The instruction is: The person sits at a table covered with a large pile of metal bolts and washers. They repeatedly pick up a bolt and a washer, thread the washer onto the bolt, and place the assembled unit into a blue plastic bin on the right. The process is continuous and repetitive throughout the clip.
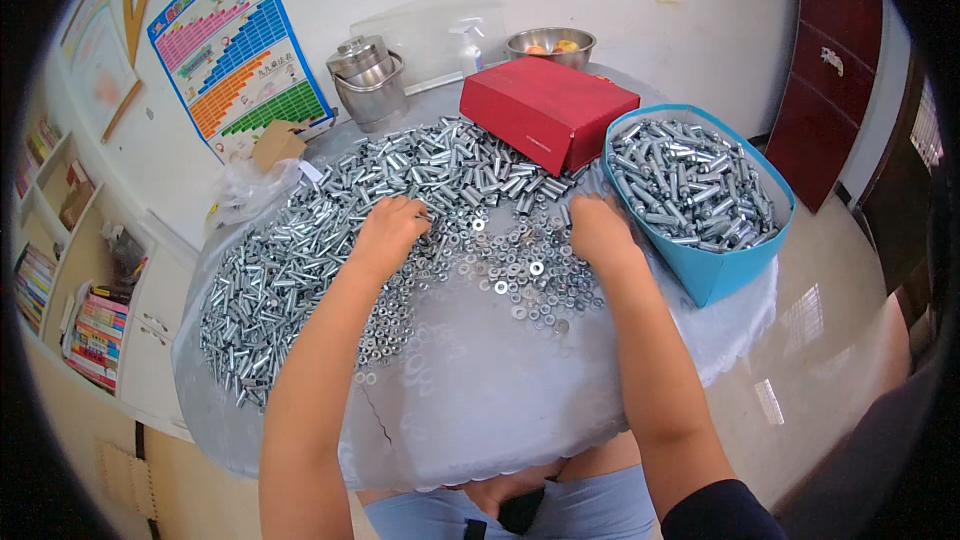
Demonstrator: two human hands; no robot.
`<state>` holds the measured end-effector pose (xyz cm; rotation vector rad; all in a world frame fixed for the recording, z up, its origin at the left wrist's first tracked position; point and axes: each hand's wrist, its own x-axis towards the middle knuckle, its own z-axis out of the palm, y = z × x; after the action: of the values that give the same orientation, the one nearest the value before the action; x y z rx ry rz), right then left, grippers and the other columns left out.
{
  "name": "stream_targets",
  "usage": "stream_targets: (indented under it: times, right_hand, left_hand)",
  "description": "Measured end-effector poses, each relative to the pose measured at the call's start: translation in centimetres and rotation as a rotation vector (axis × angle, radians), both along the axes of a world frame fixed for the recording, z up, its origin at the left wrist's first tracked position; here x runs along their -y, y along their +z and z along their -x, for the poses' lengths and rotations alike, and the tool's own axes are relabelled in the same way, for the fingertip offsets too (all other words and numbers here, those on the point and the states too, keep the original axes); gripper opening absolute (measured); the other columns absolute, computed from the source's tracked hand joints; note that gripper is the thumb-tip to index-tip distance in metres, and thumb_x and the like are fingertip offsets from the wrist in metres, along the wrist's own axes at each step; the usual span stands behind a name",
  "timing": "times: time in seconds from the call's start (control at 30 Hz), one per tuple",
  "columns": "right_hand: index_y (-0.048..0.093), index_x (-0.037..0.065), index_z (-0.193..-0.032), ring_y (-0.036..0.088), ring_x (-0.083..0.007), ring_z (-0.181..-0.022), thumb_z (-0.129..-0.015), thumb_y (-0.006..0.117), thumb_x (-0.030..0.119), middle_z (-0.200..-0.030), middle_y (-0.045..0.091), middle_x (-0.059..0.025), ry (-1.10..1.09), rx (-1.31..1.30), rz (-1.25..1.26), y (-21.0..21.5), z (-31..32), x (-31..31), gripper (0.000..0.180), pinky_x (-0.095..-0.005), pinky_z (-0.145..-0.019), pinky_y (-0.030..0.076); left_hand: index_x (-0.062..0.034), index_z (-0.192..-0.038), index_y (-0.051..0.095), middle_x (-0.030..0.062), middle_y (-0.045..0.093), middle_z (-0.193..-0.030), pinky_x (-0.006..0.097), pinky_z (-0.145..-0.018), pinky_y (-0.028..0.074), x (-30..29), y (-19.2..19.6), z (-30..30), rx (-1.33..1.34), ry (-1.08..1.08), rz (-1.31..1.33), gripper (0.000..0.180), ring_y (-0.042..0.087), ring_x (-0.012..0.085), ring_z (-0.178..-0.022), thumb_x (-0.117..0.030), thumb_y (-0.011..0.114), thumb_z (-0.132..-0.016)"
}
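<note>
My left hand (pixel 392 232) has its fingers curled at the near edge of a heap of shiny metal sleeves (pixel 300 250), beside the small nuts (pixel 392 325); what it grips is hidden. Close to the blue bin, my right hand (pixel 601 230) is closed, and the end of a small metal sleeve (pixel 567 216) shows at its fingertips. Between the hands lie loose washers (pixel 537 267) and more nuts. The blue fabric bin (pixel 733 265) on the right is filled with metal expansion bolts (pixel 700 185).
A red box (pixel 550 105) stands behind the heap. Farther back are a steel pot (pixel 368 80), a spray bottle (pixel 470 52) and a metal bowl (pixel 578 57) with fruit. A plastic bag (pixel 250 185) lies at the left edge of the grey-covered table (pixel 480 400). Bookshelves (pixel 75 260) stand left.
</note>
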<state>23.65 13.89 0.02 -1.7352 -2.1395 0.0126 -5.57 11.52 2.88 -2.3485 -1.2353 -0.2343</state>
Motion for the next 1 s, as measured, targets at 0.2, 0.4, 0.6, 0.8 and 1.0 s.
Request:
stream_targets:
  times: [0.2, 0.4, 0.6, 0.8, 1.0]
  right_hand:
    - [0.063, 0.004, -0.087, 0.054, -0.0362, -0.093, -0.07, 0.053, 0.004, -0.097, 0.059, -0.0184, 0.011, -0.053, -0.036, -0.4, -0.7, -0.9, 0.019, -0.0429, -0.082, 0.043]
    - [0.063, 0.004, -0.086, 0.056, -0.0363, -0.091, -0.07, 0.054, 0.004, -0.096, 0.059, -0.0187, 0.015, -0.117, 0.034, -0.5, -0.6, -1.1, 0.019, -0.0415, -0.08, 0.044]
    - [0.061, 0.002, -0.086, 0.056, -0.0361, -0.09, -0.068, 0.056, 0.002, -0.093, 0.06, -0.0188, 0.035, -0.159, 0.058, -0.2, -0.7, -1.2, 0.019, -0.0411, -0.079, 0.044]
    - [0.056, 0.002, -0.097, 0.057, -0.0274, -0.084, -0.072, 0.056, -0.001, -0.087, 0.058, -0.0153, 0.276, -0.525, -0.063, 1.2, 1.3, 0.1, 0.025, -0.034, -0.074, 0.046]
    - [0.054, 0.003, -0.104, 0.056, -0.0131, -0.077, -0.076, 0.06, 0.003, -0.087, 0.056, -0.0069, 0.82, -0.984, 0.363, 2.6, 5.3, 2.6, 0.029, -0.025, -0.068, 0.046]
  left_hand:
    - [-0.0114, -0.075, 0.065, 0.001, 0.056, -0.081, 0.03, -0.075, 0.04, -0.1, 0.3, 0.0, -0.05, -0.04, -0.007, 0.014, 0.053, 0.0173, -0.084, -0.005, 0.056, -0.066]
    - [-0.0121, -0.067, 0.059, -0.0006, 0.054, -0.076, 0.029, -0.072, 0.04, -0.4, 1.1, -0.1, -0.397, -0.083, -0.041, 0.006, 0.054, 0.0151, -0.081, -0.008, 0.055, -0.067]
    - [-0.0125, -0.07, 0.055, 0.0002, 0.054, -0.074, 0.028, -0.068, 0.042, -0.2, 0.9, -0.1, -0.406, -0.09, -0.049, 0.003, 0.055, 0.0155, -0.078, -0.01, 0.054, -0.068]
    - [-0.0029, -0.087, 0.054, 0.0049, 0.056, -0.077, 0.031, -0.06, 0.044, 2.8, 1.0, 1.0, 0.398, 0.086, -0.175, 0.014, 0.055, 0.02, -0.068, -0.01, 0.061, -0.077]
    - [-0.002, -0.103, 0.05, 0.0021, 0.057, -0.077, 0.019, -0.06, 0.04, 9.7, -2.1, -3.6, 1.637, 0.047, 0.024, 0.025, 0.053, 0.0067, -0.066, -0.007, 0.06, -0.081]
